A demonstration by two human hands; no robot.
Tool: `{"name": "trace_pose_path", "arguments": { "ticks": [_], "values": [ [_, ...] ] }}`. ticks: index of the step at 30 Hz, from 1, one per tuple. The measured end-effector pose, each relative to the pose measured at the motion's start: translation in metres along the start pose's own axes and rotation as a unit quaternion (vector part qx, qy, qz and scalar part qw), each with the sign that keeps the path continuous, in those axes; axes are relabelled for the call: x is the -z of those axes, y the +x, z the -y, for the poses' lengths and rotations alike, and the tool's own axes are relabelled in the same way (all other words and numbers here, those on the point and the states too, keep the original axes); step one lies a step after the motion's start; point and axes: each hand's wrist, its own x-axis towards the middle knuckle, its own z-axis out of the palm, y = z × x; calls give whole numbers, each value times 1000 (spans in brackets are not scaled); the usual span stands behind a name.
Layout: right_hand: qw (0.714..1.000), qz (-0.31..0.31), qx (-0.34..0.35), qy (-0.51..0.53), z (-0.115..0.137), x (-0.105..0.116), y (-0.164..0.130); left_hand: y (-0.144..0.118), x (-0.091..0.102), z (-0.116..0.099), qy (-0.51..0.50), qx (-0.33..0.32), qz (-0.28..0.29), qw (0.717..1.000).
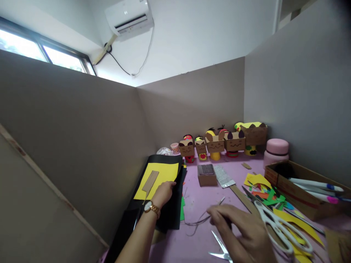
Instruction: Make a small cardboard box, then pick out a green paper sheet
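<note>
Far left, your left hand (163, 193), watch (151, 208) at the wrist, lies on a stack of black sheets (170, 215) propped against the grey partition; its fingers are loose and flat, tips touching the lower right edge of the yellow sheet (160, 179) on top, nothing gripped. The yellow sheet's long axis runs up and to the right, toward the back corner; a brown card strip (150, 181) lies on it along the same line. Judged thin and light: it will bend and slide easily on the black, so pinch it at the free right edge or corner. Next, on the pink tabletop (192, 237), a green scrap (182, 210), then a small brown box (206, 175) and a silver strip (223, 176). Behind, in a row by the back wall, cardboard figures (215, 145) with drawn faces, and a pink jar (276, 151) to their right. Centre front, your right hand (242, 228) hovers low, fingers half curled; whether they pinch the thin wire (201, 220) beside them you cannot tell. Small steel scissors (221, 248) lie just below that hand. Right of it, large white-handled scissors (276, 223), blades pointing up-left, rest on coloured paper offcuts (270, 195). Far right, a cardboard box (298, 195) holds markers (315, 184).
</note>
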Motion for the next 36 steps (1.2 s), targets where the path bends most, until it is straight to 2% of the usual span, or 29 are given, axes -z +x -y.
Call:
{"name": "trace_pose_path", "arguments": {
  "ticks": [2, 3, 4, 7, 10, 13, 16, 19, 22, 24, 27, 31, 34, 36],
  "values": [
    [983, 65, -144, 95, -18, -24, 8, 0, -1, 3, -15, -6, -7, 1000],
    [960, 87, -219, 148, -28, -37, 9, 1, -2, 5, -22, -9, -10, 1000],
    [924, 109, -293, 220, -38, -50, 8, 1, -2, 7, -30, -12, -13, 999],
    [875, 141, -375, 273, -63, -86, -3, 4, -1, 16, -52, -23, -18, 998],
    [851, 134, -418, 288, -76, -112, -17, 6, 1, 26, -72, -37, -22, 997],
    [852, 110, -432, 275, -82, -126, -20, 7, 4, 34, -87, -49, -26, 995],
    [872, 89, -419, 236, -88, -128, -12, 9, 4, 39, -100, -58, -24, 993],
    [911, 61, -376, 160, -99, -114, 7, 8, -1, 39, -106, -62, -22, 992],
    [952, 22, -301, 50, -112, -91, 36, 4, -6, 32, -99, -57, -28, 993],
    [965, 12, -260, -15, -120, -77, 55, 1, -9, 26, -85, -51, -32, 995],
    [971, 32, -227, -74, -128, -64, 74, -4, -7, 17, -59, -37, -28, 997],
    [969, 59, -226, -84, -128, -63, 79, -8, 0, 10, -25, -24, -13, 999],
    [962, 88, -256, -37, -122, -78, 71, -9, -1, 7, 5, -20, -5, 1000],
    [941, 135, -311, 14, -118, -97, 63, -10, -5, 4, 30, -18, -1, 999]
  ]
}}
